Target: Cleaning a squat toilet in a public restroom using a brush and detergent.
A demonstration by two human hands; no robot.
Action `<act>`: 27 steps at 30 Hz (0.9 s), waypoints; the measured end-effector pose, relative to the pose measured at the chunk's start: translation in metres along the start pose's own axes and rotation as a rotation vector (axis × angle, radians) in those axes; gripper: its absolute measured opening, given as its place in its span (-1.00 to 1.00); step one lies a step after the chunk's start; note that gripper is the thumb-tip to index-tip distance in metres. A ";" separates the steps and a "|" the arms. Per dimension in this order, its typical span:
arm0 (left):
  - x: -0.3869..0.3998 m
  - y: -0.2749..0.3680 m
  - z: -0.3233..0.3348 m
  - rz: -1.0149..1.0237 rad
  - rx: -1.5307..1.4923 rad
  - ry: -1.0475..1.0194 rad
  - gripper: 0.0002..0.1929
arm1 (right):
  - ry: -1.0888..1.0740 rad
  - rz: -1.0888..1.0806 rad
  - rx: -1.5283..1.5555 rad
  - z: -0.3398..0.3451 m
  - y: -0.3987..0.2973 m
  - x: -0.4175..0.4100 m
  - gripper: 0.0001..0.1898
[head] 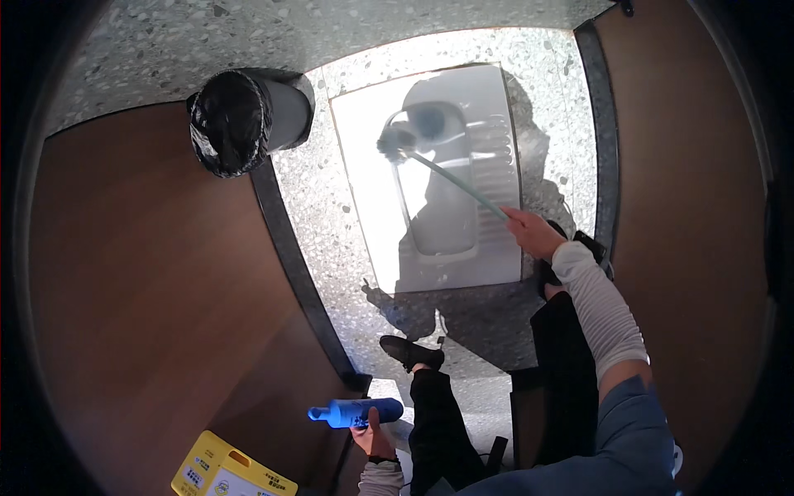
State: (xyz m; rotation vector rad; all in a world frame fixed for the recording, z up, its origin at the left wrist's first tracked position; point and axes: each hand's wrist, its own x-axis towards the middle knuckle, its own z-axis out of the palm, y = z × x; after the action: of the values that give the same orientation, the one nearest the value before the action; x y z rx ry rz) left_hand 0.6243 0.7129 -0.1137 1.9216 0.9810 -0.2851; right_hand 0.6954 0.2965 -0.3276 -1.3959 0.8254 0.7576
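Note:
My right hand (pixel 535 233) is closed around the pale green handle of a toilet brush (pixel 459 181). The round brush head lies over the left rim of a white squat toilet (pixel 444 223) set in the floor, near its far end. At the lower left, my left hand (pixel 374 436) holds a blue plastic bottle (pixel 366 413) lying sideways, its nozzle pointing left. The bottle bears writing. My shadow covers much of the toilet, and bright glare hides detail on its left side.
A grey bin (pixel 288 113) with a black liner stands at the upper left. Brown partition panels (pixel 155 248) flank the speckled floor (pixel 316 235). A yellow sign (pixel 205 462) with writing is at the lower left. My black shoe (pixel 410 353) rests below the toilet.

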 end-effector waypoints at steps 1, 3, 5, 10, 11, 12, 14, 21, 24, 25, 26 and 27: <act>0.000 0.001 0.004 0.013 -0.021 -0.029 -0.61 | 0.044 -0.246 -0.179 -0.006 -0.006 0.003 -0.63; 0.001 -0.001 0.005 0.015 -0.018 -0.044 -0.57 | 0.149 -0.393 -0.269 -0.012 -0.029 0.036 -0.63; 0.001 0.000 0.010 0.014 -0.006 -0.025 -0.57 | 0.180 -0.420 -0.357 -0.011 -0.059 0.067 -0.63; 0.002 -0.010 0.000 0.012 -0.050 -0.007 -0.55 | -0.007 -0.208 -0.685 0.028 -0.031 0.044 -0.62; 0.001 -0.009 -0.001 -0.015 -0.056 0.006 -0.55 | -0.031 -0.229 -0.664 0.029 -0.007 0.029 -0.62; -0.001 -0.007 0.001 -0.044 -0.076 0.019 -0.56 | -0.055 -0.253 -0.645 0.028 0.002 0.017 -0.61; -0.003 -0.008 -0.001 -0.043 -0.081 0.000 -0.57 | -0.019 -0.309 -0.616 0.023 0.007 0.018 -0.62; -0.003 -0.014 -0.003 -0.067 -0.124 0.002 -0.59 | 0.220 -0.403 -0.429 0.034 -0.079 0.075 -0.64; -0.001 -0.019 -0.005 -0.039 -0.070 0.041 -0.59 | 0.107 -0.275 -0.619 0.051 -0.016 0.061 -0.64; -0.001 -0.017 -0.005 -0.031 -0.059 0.041 -0.59 | 0.065 -0.282 -0.630 0.049 0.015 0.045 -0.62; -0.001 -0.013 -0.006 -0.025 -0.061 0.059 -0.60 | 0.046 -0.258 -0.615 0.046 0.031 0.023 -0.62; -0.002 -0.009 -0.005 -0.025 -0.068 0.056 -0.60 | 0.036 -0.233 -0.605 0.038 0.036 0.007 -0.62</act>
State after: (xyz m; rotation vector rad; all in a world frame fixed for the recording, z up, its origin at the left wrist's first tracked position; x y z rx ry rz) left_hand 0.6151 0.7184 -0.1152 1.8655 1.0398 -0.2112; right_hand 0.6700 0.3355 -0.3520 -2.0072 0.4568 0.8369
